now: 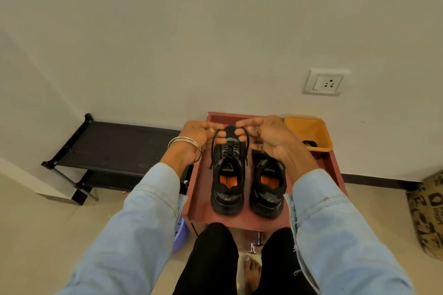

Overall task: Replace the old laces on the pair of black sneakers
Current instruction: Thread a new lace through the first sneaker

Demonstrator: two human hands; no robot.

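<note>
On a reddish desk (203,189) against the wall, two black sneakers stand side by side, toes toward the wall, orange insoles showing. The left sneaker (227,182) is laced with a black lace (230,152) crossing up its front; its two free ends rise in loops to the hands above the toe. The right sneaker (268,187) stands just beside it, its front part hidden under the right hand, so its lacing cannot be told.

The left hand (197,133), with bangles (185,145) at the wrist, has its fingers (215,130) curled, pinching the left strand of the lace. The right hand (266,134), a ring on one finger, has its fingers (242,132) curled round the right strand. Both hands are held close together, fingertips almost meeting over the toe of the left sneaker. Both arms wear light blue sleeves (143,218).

A yellow bin (309,132) sits at the far right corner of the desk, something dark inside. A black rack (115,148) stands on the floor to the left. A wall socket (323,82) is above and to the right. A patterned sack (426,213) lies at the right edge. A bare foot (250,270) shows below between black trouser legs.
</note>
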